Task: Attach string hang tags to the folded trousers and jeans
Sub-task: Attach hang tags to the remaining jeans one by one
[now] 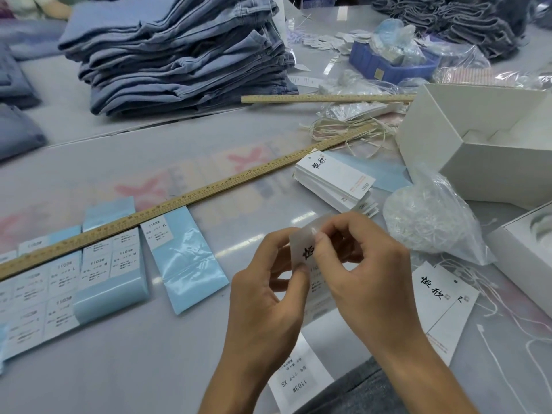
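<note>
While both hands meet at the lower centre of the frame, the work is on one tag, not yet on any garment
Left hand (265,297): fingers curled, thumb and forefinger pinching the lower left edge of the hang tag (301,249)
Right hand (361,264): fingers curled, fingertips pinching the tag's upper end, seemingly at its punched hole; no string is visible there
Tag axis: runs up and down the frame, tilted slightly, held upright between the two grips
Key relation: the hole end lies under the right fingertips, so that hand is nearer for threading
Loose strings (490,297): lower right, nearer the right hand
Spare tags (334,177): stacked above the hands, centre right
Folded jeans (182,55): piled at upper left, well apart from both hands
</note>
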A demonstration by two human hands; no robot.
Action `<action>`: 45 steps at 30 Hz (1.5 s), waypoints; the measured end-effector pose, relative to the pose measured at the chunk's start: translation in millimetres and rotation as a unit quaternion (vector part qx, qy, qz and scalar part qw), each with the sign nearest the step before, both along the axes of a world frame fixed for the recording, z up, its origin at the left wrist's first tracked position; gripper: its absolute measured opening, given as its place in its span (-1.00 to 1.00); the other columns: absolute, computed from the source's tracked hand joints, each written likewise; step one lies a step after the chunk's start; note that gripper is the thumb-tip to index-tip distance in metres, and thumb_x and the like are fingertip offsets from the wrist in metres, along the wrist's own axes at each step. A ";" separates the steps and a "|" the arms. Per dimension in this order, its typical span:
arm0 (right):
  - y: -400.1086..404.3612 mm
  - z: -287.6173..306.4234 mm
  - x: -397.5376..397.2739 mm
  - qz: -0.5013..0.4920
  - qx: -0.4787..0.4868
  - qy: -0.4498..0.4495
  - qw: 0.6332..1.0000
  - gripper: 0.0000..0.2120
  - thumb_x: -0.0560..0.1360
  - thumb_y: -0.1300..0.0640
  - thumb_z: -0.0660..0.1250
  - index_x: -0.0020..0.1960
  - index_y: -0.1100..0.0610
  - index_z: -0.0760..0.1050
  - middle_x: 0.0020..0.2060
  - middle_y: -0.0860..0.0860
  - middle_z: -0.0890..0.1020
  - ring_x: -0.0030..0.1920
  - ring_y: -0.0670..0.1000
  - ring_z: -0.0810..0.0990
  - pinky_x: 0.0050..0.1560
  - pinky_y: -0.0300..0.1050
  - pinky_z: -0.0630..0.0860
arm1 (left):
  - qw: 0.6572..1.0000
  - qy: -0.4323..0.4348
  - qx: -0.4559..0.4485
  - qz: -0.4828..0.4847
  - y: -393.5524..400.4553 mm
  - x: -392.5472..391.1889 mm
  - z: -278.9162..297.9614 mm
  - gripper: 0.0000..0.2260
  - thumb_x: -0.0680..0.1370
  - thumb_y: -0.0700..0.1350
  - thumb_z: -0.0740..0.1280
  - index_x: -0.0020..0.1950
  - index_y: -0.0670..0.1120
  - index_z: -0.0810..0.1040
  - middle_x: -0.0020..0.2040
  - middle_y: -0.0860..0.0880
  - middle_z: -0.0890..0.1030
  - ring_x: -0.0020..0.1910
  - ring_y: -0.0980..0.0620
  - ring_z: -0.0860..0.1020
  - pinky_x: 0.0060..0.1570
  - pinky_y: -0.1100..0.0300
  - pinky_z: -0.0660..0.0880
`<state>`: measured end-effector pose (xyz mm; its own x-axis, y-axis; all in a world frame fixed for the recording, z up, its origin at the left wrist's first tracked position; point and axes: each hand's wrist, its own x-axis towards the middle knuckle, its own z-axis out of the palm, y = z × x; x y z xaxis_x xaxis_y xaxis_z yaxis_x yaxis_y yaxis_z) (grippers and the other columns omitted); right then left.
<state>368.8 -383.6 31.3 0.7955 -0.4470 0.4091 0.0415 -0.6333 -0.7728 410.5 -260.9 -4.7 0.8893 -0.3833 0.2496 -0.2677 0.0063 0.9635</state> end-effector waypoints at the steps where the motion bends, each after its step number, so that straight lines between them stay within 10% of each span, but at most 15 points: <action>1: -0.1 -0.5 0.2 0.001 0.000 0.007 1.000 -0.96 0.53 0.13 0.37 -0.10 0.03 0.57 -0.24 -0.14 0.60 -0.19 -0.05 0.61 -0.22 -0.25 0.55 | 1.000 0.005 -0.003 0.003 -0.2 0.4 -0.3 -0.67 0.57 -0.16 0.32 0.22 0.23 0.55 0.09 0.19 0.69 0.15 0.10 0.66 0.01 0.10 0.66; 7: -1.2 -3.0 0.7 0.004 0.009 0.022 1.000 -0.94 0.52 0.07 0.35 -0.12 -0.02 0.57 -0.27 -0.13 0.61 -0.27 -0.06 0.58 -0.30 -0.33 0.48 | 1.000 0.004 -0.013 -0.003 -0.4 0.7 0.9 -0.80 0.61 -0.05 0.32 0.20 0.16 0.61 0.11 0.14 0.69 0.15 0.05 0.66 0.03 -0.05 0.65; 12: -1.9 -2.7 0.4 0.032 0.004 0.005 0.999 -0.93 0.57 0.15 0.41 -0.05 -0.02 0.58 -0.22 -0.19 0.59 -0.17 -0.09 0.61 -0.24 -0.38 0.49 | 0.996 0.029 -0.084 0.014 1.6 0.7 5.6 -0.72 0.70 0.06 0.16 0.11 0.09 0.67 0.03 0.05 0.72 0.06 0.00 0.68 -0.09 0.24 0.61; 20: -3.2 -8.5 4.1 0.076 -0.108 -0.004 0.991 -0.94 0.59 0.18 0.40 0.04 0.05 0.58 -0.12 -0.09 0.61 -0.14 -0.06 0.61 -0.16 -0.17 0.58 | 0.981 0.134 -0.142 0.002 9.1 15.4 -0.7 -0.84 0.48 -0.11 0.48 0.06 0.04 0.70 0.01 -0.06 0.74 0.05 -0.07 0.70 0.02 0.09 0.65; 36: -3.6 -20.7 3.5 0.082 -0.122 0.033 0.989 -0.96 0.60 0.16 0.38 0.03 0.12 0.58 -0.11 -0.04 0.63 -0.18 -0.03 0.59 -0.17 -0.01 0.60 | 0.939 0.291 -0.182 0.004 -2.3 10.0 -8.7 -0.82 0.47 -0.06 0.50 0.03 -0.10 0.67 -0.02 -0.13 0.69 -0.02 -0.09 0.68 -0.10 0.14 0.61; 39: -6.5 -12.8 -3.1 0.071 -0.046 0.043 0.995 -0.88 0.60 0.18 0.39 0.13 0.12 0.59 -0.10 -0.03 0.64 -0.15 -0.04 0.61 -0.09 0.00 0.61 | 0.961 0.247 -0.099 0.077 -3.5 1.8 13.3 -0.97 0.57 -0.17 0.45 0.00 -0.08 0.63 -0.06 -0.09 0.69 -0.07 -0.02 0.70 -0.19 0.18 0.63; 45: -20.4 48.3 -38.2 0.037 -0.017 -0.048 0.998 -0.70 0.61 0.13 0.37 0.33 0.03 0.50 0.19 -0.07 0.60 0.21 -0.06 0.56 0.24 -0.18 0.52 | 0.963 -0.107 0.198 0.146 18.5 -24.4 87.0 -0.91 0.59 -0.17 0.43 0.08 -0.06 0.59 -0.03 0.05 0.69 -0.08 0.09 0.66 -0.11 0.24 0.62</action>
<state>330.6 -403.9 79.6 0.7820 -0.3739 0.4987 0.1613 -0.6515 -0.7413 386.1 -242.4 82.3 0.9181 -0.2279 0.3243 -0.3949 -0.4568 0.7971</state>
